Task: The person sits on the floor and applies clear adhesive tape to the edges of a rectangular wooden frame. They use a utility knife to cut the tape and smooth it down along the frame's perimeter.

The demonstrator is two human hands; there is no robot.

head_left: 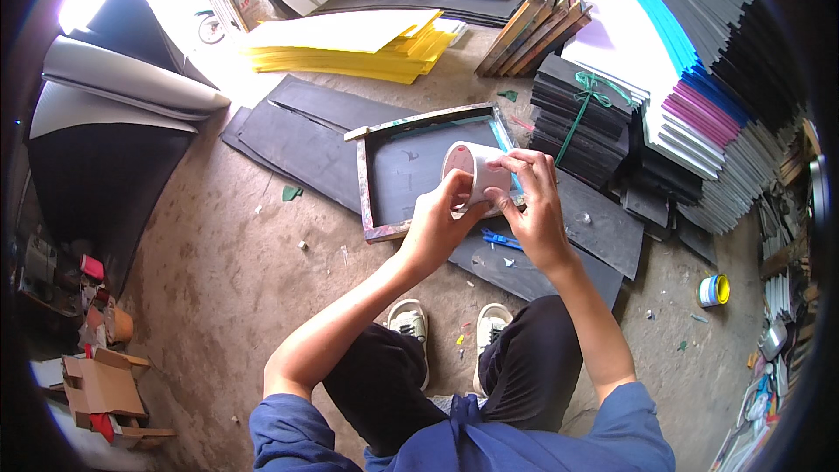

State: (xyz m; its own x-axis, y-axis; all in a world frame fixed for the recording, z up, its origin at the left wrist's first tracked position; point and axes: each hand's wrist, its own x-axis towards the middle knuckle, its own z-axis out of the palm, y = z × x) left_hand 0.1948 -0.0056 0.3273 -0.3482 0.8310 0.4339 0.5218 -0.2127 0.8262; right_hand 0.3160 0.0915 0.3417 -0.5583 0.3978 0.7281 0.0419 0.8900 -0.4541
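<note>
Roll (495, 178), seemingly tape, in both hands (435, 220) (537, 210).

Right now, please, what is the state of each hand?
Left hand: closed, holding the white tape roll.
Right hand: closed on the same roll's right side.

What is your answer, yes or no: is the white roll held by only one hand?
No, the left hand and the right hand both have their fingers on the white roll.
</note>
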